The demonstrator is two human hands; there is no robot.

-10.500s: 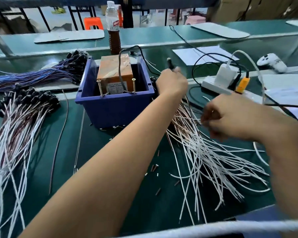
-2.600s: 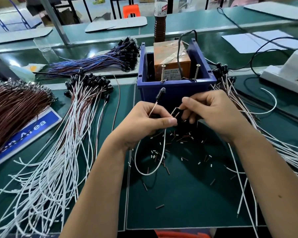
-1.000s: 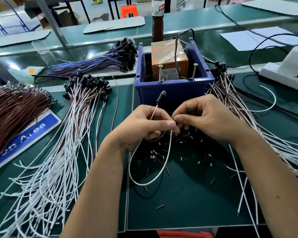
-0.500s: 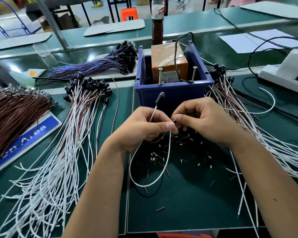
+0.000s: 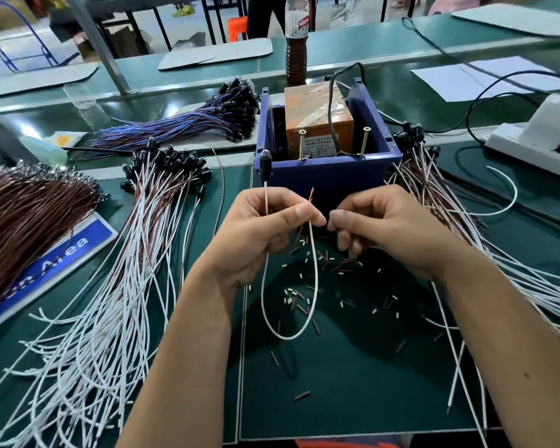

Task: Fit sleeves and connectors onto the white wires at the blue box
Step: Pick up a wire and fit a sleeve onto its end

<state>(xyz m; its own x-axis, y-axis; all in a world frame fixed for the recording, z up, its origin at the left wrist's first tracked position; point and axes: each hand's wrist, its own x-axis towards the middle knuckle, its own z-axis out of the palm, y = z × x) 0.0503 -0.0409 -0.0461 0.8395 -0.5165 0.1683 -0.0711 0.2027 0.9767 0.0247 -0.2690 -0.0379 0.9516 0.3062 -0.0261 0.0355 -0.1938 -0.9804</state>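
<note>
The blue sign (image 5: 50,263) reads "Area".

Factory bench (image 5: 353,399), wire bundles (image 5: 78,318)

The hands are now drawn slightly apart: the right hand (image 5: 388,227) is separated from the left hand (image 5: 265,234) toward 3 o'clock, their fingertips no longer pressed together. The black connector (image 5: 265,163) on the white wire (image 5: 314,279) is raised toward 12 o'clock, upright beside the blue box (image 5: 327,176) at its 9 o'clock corner.
</note>
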